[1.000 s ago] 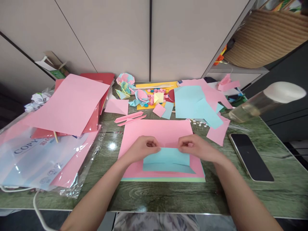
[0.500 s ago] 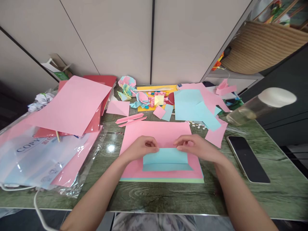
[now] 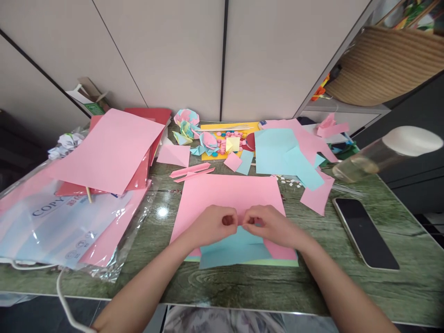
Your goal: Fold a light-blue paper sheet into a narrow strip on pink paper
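Fingers [image 3: 231, 229] of the left hand [image 3: 210, 226] and right hand [image 3: 277, 226] are pinching together on the upper edge of the blue sheet [image 3: 239, 245], apparently keeping its fold even; it is overlying pink paper [image 3: 232, 192].

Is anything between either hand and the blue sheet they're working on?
Nothing visible: the left hand and right hand both pinch the blue sheet at its far edge. The pink paper lies beneath it, not between.

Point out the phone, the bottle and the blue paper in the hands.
Phone [image 3: 366, 233], head view: middle of its dark screen.
Bottle [image 3: 372, 154], head view: its clear side.
Blue paper [image 3: 233, 254], head view: the flap nearest the person.
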The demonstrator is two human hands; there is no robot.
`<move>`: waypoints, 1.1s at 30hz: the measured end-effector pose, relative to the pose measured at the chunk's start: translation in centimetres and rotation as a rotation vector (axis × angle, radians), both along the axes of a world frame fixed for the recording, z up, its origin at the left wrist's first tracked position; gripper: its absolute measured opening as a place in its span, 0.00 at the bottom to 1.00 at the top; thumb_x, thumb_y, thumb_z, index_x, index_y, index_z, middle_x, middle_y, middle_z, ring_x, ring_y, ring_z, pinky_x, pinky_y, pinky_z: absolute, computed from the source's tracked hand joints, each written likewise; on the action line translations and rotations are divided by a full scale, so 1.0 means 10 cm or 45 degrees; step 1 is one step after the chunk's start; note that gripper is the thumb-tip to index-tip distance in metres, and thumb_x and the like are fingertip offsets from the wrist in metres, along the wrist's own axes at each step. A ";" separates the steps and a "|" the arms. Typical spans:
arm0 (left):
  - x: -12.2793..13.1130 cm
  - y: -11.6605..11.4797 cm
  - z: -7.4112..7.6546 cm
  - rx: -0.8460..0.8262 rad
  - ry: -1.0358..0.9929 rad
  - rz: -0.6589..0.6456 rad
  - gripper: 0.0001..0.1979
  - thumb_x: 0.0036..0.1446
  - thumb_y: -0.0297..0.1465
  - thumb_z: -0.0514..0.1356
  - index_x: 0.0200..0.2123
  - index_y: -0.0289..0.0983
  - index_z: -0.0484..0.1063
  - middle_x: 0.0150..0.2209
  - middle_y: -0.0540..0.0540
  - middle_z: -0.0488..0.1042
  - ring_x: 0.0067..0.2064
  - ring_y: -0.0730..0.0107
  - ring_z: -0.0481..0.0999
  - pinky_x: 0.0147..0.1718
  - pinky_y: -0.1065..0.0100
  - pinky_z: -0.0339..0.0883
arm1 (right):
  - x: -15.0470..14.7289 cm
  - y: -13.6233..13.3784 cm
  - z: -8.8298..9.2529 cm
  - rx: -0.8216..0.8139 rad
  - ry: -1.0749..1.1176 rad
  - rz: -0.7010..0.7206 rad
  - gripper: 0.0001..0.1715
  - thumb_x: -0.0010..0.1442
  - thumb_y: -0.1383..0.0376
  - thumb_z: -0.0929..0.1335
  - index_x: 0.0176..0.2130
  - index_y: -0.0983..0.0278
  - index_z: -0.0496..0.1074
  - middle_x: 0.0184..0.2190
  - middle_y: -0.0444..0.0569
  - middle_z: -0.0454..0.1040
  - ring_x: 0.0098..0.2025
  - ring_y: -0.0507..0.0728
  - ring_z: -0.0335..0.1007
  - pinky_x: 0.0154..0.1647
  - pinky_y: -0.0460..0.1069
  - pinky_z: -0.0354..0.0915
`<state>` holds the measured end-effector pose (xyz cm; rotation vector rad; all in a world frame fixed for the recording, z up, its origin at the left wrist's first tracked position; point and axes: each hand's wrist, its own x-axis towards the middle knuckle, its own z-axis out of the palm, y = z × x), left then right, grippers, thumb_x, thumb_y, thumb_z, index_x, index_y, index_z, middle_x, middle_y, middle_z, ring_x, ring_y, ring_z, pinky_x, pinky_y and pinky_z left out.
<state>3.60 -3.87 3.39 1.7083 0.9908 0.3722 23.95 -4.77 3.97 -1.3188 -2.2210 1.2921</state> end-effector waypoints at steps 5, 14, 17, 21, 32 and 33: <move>-0.16 0.12 0.11 -0.050 -0.080 -0.050 0.04 0.48 0.26 0.54 0.25 0.37 0.68 0.25 0.53 0.68 0.29 0.74 0.65 0.30 0.73 0.60 | 0.23 0.09 0.10 -0.021 0.066 -0.071 0.12 0.58 0.59 0.64 0.28 0.63 0.69 0.27 0.45 0.71 0.30 0.52 0.63 0.33 0.47 0.57; -0.46 0.33 0.18 -0.109 -0.159 0.078 0.03 0.49 0.27 0.56 0.24 0.36 0.67 0.26 0.51 0.69 0.31 0.72 0.69 0.33 0.70 0.63 | 0.58 0.20 0.10 -0.075 0.157 -0.189 0.15 0.57 0.55 0.66 0.26 0.62 0.69 0.25 0.44 0.68 0.28 0.52 0.59 0.31 0.48 0.56; -0.47 0.35 0.14 -0.055 -0.202 0.224 0.06 0.54 0.32 0.55 0.29 0.36 0.68 0.29 0.49 0.71 0.34 0.70 0.71 0.37 0.67 0.64 | 0.59 0.22 0.07 -0.041 0.186 -0.294 0.15 0.56 0.55 0.66 0.26 0.62 0.69 0.25 0.44 0.67 0.29 0.52 0.59 0.30 0.48 0.56; -0.30 0.30 0.05 0.006 -0.241 0.328 0.13 0.57 0.40 0.53 0.38 0.36 0.69 0.37 0.46 0.74 0.39 0.67 0.73 0.39 0.67 0.65 | 0.49 0.22 0.04 -0.020 0.142 -0.287 0.16 0.56 0.54 0.65 0.26 0.63 0.70 0.25 0.44 0.68 0.28 0.52 0.58 0.29 0.48 0.55; 0.05 0.04 -0.12 0.095 -0.104 0.177 0.06 0.54 0.33 0.58 0.30 0.39 0.74 0.30 0.52 0.77 0.34 0.70 0.73 0.35 0.71 0.63 | 0.08 0.05 -0.02 -0.049 0.044 -0.105 0.10 0.57 0.62 0.63 0.32 0.62 0.73 0.29 0.44 0.74 0.30 0.53 0.66 0.32 0.47 0.59; 0.07 0.02 -0.13 0.101 -0.098 0.172 0.06 0.55 0.33 0.58 0.32 0.39 0.74 0.32 0.52 0.77 0.35 0.70 0.73 0.36 0.71 0.64 | 0.05 0.04 -0.06 -0.027 0.047 -0.122 0.10 0.57 0.62 0.63 0.31 0.62 0.73 0.28 0.44 0.74 0.30 0.52 0.65 0.31 0.46 0.59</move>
